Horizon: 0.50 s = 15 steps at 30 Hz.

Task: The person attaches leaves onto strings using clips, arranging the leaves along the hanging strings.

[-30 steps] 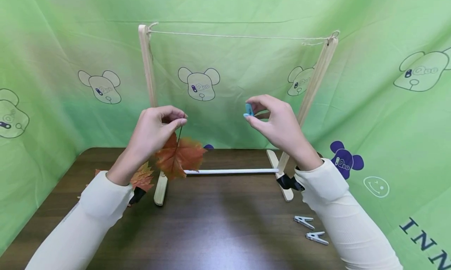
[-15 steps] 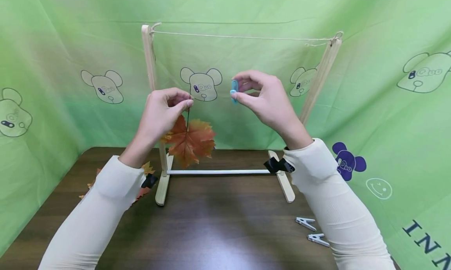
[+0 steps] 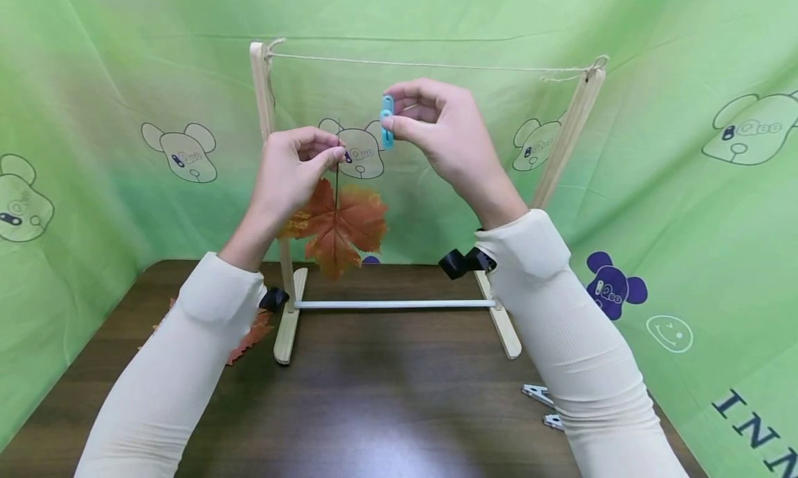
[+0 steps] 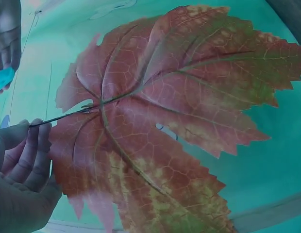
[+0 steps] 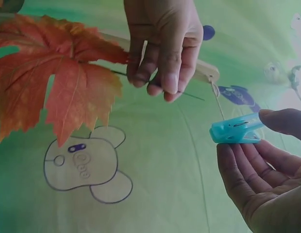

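Note:
An orange-red maple leaf (image 3: 343, 225) hangs from its thin dark stem, which my left hand (image 3: 293, 166) pinches between thumb and fingers. The stem's end sticks out above the fingertips. In the left wrist view the leaf (image 4: 155, 111) fills most of the picture. My right hand (image 3: 445, 128) holds a light-blue clothespin (image 3: 388, 121) upright, a little right of and above the left hand. The right wrist view shows the clothespin (image 5: 235, 130) between thumb and fingers. Both hands are below the string (image 3: 424, 65), which is tied between two wooden posts.
The wooden stand has a right post (image 3: 569, 135), a left post (image 3: 262, 90) and a white crossbar (image 3: 393, 304) near the table. Two grey clothespins (image 3: 537, 395) lie at the right, partly behind the sleeve. More leaves (image 3: 252, 336) lie at the left on the brown table (image 3: 374, 381).
Both hands have risen toward the string, the left with the leaf and the right with the clothespin. The right hand has also moved left, so the hands are closer together.

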Each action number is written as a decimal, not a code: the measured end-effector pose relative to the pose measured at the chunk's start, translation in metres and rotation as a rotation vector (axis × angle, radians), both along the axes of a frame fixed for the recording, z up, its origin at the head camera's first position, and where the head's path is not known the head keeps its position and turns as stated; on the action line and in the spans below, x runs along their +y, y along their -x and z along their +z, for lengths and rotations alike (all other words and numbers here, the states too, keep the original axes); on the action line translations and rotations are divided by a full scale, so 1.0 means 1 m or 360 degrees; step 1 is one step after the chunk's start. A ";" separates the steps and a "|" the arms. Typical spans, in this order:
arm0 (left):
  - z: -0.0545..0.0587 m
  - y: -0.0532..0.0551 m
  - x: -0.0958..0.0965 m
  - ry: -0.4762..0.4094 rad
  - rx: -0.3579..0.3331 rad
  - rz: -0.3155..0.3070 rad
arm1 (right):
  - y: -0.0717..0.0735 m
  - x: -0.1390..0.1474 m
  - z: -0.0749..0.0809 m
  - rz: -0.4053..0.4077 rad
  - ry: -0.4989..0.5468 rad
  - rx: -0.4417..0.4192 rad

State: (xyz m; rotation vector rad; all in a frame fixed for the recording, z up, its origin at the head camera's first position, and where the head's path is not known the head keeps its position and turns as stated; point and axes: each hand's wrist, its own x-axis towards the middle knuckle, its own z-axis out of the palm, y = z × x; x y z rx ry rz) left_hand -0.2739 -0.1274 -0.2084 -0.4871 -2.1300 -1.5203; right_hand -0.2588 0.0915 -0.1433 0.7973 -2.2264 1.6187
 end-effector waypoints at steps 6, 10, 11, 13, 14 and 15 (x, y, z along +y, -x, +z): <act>0.008 0.004 -0.001 -0.0056 0.0003 -0.0015 | 0.008 -0.013 0.011 0.0104 0.0149 -0.0044; 0.014 0.007 -0.002 -0.0083 -0.0005 -0.0023 | 0.013 -0.020 0.018 0.0152 0.0218 -0.0046; 0.015 0.008 -0.002 -0.0091 -0.0004 -0.0027 | 0.015 -0.021 0.020 0.0160 0.0232 -0.0048; 0.018 0.010 -0.002 -0.0116 -0.0002 -0.0037 | 0.017 -0.023 0.024 0.0168 0.0260 -0.0049; 0.020 0.011 -0.002 -0.0134 0.0000 -0.0044 | 0.018 -0.024 0.026 0.0170 0.0273 -0.0054; 0.021 0.012 -0.002 -0.0155 -0.0004 -0.0051 | 0.019 -0.025 0.028 0.0171 0.0283 -0.0058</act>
